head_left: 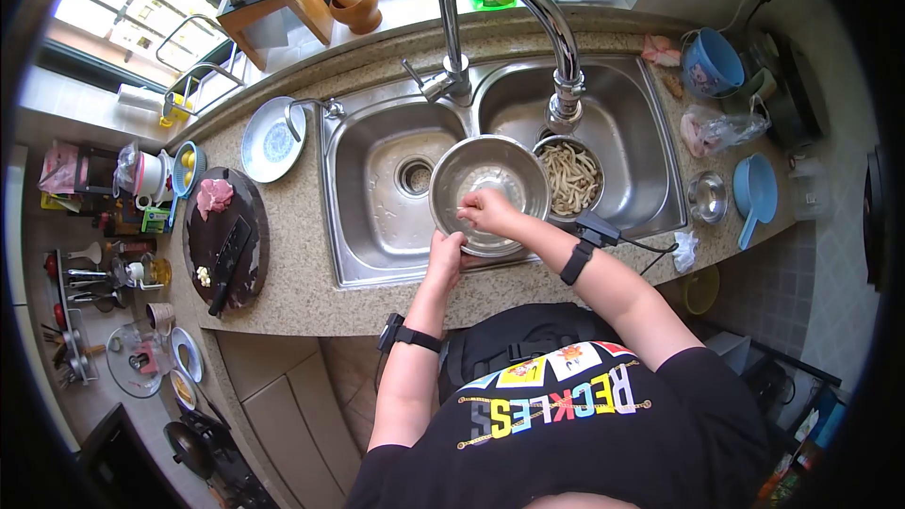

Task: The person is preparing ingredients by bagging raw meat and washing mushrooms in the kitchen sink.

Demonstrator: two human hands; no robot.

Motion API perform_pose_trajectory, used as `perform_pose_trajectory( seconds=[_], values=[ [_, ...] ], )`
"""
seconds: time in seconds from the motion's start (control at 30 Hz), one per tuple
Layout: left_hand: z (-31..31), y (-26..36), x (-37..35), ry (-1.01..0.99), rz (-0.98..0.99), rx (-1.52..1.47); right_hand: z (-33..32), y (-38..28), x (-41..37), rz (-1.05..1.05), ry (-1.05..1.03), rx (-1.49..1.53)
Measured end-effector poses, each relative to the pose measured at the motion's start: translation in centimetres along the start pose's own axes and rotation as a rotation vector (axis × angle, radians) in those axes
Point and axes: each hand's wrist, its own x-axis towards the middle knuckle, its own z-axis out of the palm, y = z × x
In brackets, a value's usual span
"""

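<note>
A steel bowl (pixel 490 155) is tilted over the divider of the double sink. My left hand (pixel 447 254) grips its near rim, with the fingers wrapped round the edge. My right hand (pixel 485 211) is inside the bowl with its fingers curled together; whatever they may hold is too small to make out. Just right of the bowl, a second metal bowl with pale, strip-like pieces (pixel 570 179) sits in the right basin. The chrome faucet (pixel 565 99) hangs above those pieces.
On the left counter are a round board (pixel 255 264) with a cleaver (pixel 231 259) and raw meat (pixel 215 196), and a white plate (pixel 274 139). At the right lie a small metal bowl (pixel 707 198), a blue ladle (pixel 755 187) and a plastic bag (pixel 721 130).
</note>
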Motion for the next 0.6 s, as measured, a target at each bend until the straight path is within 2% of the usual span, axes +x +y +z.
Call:
perform_pose_trajectory(
  seconds=[0.17, 0.23, 0.27, 0.37, 0.43, 0.47, 0.53, 0.6],
  values=[
    [0.6, 0.6, -0.4, 0.01, -0.035, -0.028, -3.6, 0.3, -3.2, -0.042, 0.115, 0.161],
    [0.5, 0.8, -0.3, -0.005, -0.05, -0.013, -5.7, -1.1, -5.4, -0.123, 0.321, 0.276],
    [0.5, 0.7, -0.3, -0.01, -0.043, -0.013, -6.8, -1.1, -6.3, -0.123, 0.33, 0.279],
    [1.0, 0.7, -0.3, -0.011, -0.039, -0.008, -10.4, 0.1, -8.1, -0.073, 0.594, 0.555],
    [1.2, 0.7, 0.4, -0.01, -0.015, -0.002, -12.8, 5.2, -7.4, -0.014, 0.648, 0.297],
    [1.2, 0.4, 0.9, -0.014, -0.018, -0.009, -13.6, 7.9, -6.8, -0.011, 0.669, 0.305],
    [2.2, 1.0, 0.7, -0.014, -0.009, 0.006, -14.4, 12.3, -5.8, 0.103, 0.558, 0.001],
    [3.1, 1.8, 0.7, -0.005, -0.001, -0.009, -13.9, 14.1, -5.6, 0.092, 0.607, 0.117]
  ],
)
